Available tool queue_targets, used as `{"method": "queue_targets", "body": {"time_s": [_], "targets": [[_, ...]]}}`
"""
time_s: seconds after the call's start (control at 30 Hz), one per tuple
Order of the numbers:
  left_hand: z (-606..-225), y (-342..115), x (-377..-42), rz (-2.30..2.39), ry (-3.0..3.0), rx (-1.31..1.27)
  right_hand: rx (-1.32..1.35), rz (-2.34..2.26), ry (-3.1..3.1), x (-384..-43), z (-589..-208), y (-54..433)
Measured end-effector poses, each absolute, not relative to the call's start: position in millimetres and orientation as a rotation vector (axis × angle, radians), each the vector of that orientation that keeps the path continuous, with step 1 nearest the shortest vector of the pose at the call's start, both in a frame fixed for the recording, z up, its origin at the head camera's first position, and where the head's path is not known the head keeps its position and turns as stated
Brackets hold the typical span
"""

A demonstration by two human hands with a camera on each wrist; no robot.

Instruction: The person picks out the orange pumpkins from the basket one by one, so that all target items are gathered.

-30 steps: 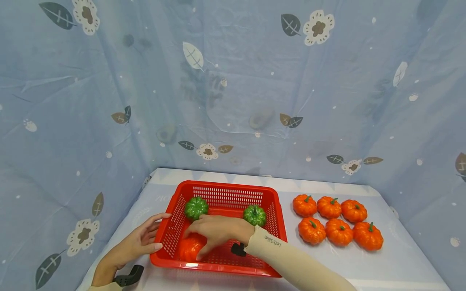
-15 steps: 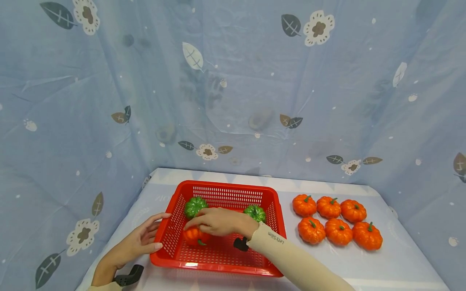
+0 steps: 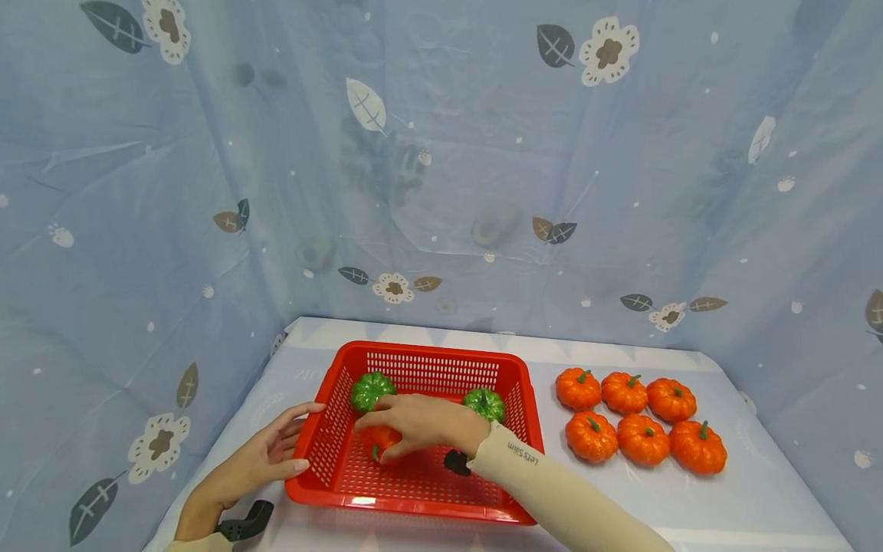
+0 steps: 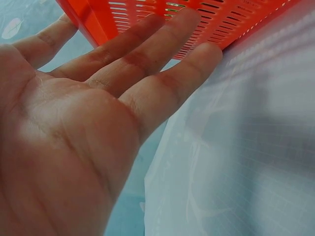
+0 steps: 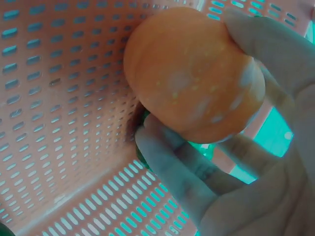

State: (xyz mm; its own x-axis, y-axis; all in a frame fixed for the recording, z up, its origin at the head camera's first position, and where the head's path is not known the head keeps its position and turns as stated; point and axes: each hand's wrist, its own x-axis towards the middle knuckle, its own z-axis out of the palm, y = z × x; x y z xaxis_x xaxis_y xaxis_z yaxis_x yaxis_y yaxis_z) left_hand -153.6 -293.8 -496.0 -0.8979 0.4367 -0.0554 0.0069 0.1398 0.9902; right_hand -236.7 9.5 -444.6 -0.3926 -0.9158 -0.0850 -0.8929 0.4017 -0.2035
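My right hand (image 3: 422, 423) reaches into the red basket (image 3: 441, 354) and grips a small orange pumpkin (image 3: 375, 441) with a green stem. In the right wrist view, thumb and fingers lie around the orange pumpkin (image 5: 192, 73), close to the basket's perforated wall. A green pumpkin (image 3: 369, 391) sits in the back left of the basket, partly behind my right hand; another green pumpkin (image 3: 484, 403) sits at the right. My left hand (image 3: 258, 458) rests against the basket's left side, fingers extended; in the left wrist view its fingertips (image 4: 206, 51) meet the slotted wall.
Several orange pumpkins (image 3: 645, 440) stand in two rows on the table right of the basket. The table (image 3: 607, 498) has a pale cloth. Blue patterned curtain (image 3: 441, 192) hangs behind and at both sides.
The orange pumpkin has moved away from the basket's front toward the green one and turned, so its stem shows. My right hand shifted back with it; the left stayed put.
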Motion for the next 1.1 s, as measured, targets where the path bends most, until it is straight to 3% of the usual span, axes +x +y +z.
{"method": "queue_targets", "body": {"time_s": [1.1], "targets": [[-497.8, -290.9, -152.1, 1.805, 2.139, 0.411, -1.445, -0.693, 2.594, -222.8, -410.5, 57.5]]}}
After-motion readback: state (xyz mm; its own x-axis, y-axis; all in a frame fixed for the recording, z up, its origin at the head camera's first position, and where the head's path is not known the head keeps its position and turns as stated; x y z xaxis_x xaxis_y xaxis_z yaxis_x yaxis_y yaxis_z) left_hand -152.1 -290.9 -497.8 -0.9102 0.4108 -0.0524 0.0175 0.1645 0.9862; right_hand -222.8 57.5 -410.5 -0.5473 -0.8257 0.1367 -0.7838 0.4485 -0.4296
